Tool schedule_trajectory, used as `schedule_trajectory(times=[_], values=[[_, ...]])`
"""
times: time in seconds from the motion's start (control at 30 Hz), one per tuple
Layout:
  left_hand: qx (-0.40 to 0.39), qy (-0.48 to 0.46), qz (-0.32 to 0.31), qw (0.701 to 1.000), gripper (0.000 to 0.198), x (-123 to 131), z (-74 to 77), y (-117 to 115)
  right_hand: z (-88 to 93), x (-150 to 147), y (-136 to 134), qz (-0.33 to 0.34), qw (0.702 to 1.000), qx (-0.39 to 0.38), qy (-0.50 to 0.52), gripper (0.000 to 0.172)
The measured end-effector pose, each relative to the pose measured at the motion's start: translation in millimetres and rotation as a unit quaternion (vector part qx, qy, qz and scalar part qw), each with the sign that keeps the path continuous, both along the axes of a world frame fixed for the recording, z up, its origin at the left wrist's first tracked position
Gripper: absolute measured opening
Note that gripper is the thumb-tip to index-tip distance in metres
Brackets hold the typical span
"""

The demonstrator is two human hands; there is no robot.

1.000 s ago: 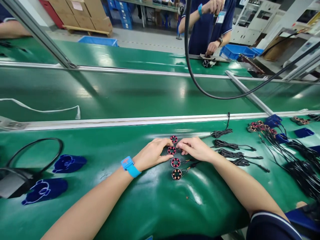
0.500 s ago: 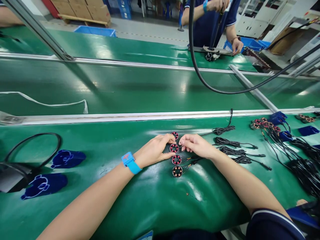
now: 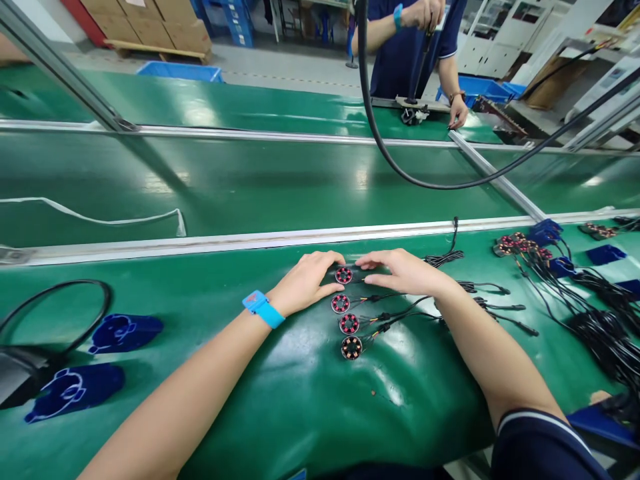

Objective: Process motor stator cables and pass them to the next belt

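A column of small round motor stators with red and copper windings lies on the green belt [image 3: 280, 400]: the top stator [image 3: 343, 275], a second stator [image 3: 341, 303], a third stator [image 3: 349, 324] and the nearest stator [image 3: 351, 347]. Thin wires [image 3: 395, 308] trail from them to the right. My left hand [image 3: 306, 284], with a blue wristband [image 3: 262, 309], curls its thumb and forefinger around the top stator. My right hand [image 3: 406, 271] lies flat just right of that stator, fingers stretched toward it over its wire.
Coiled black cables [image 3: 493, 307] and a heap of wired stators [image 3: 520, 245] lie to the right. Blue moulded holders [image 3: 123, 331] and a black cable loop [image 3: 55, 293] sit on the left. A thick black hose [image 3: 400, 175] hangs ahead. Across the belts a person's hand [image 3: 457, 120] works at a fixture.
Both my hands slid farther up the belt, taking the top stator with them. The column is now more spread out, and the stators' wires show.
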State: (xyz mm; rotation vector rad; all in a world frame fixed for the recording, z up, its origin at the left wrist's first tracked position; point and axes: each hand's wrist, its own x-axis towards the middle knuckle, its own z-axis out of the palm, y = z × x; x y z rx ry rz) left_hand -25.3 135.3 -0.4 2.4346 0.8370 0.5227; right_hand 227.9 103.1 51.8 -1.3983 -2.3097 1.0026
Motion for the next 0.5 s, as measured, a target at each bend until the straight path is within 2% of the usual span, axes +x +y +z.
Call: schedule_trajectory(times=[0.13,0.23,0.3,0.43,0.5], values=[[-0.005,-0.001,0.006,1.0,0.036,5.8,-8.9,3.9,-22.1,-9.9,6.7,0.004,1.0,-0.012,0.022,0.051],[0.021,0.0,0.029,0.999,0.036,3.3,-7.8,0.9,-33.5,-12.6,6.2,-0.01,0.998,-0.028,0.051,0.055],[0.051,0.01,0.037,0.998,0.036,0.5,-4.1,-1.6,-36.8,-12.8,6.3,-0.019,0.998,-0.035,0.055,0.047],[0.08,0.032,0.034,0.996,0.037,-2.5,2.6,-5.5,-37.2,-13.9,8.2,-0.044,0.991,-0.073,0.103,0.02],[0.078,0.03,0.032,0.996,0.037,-2.3,4.1,-6.9,-37.0,-15.4,8.8,-0.066,0.976,-0.128,0.166,0.023]])
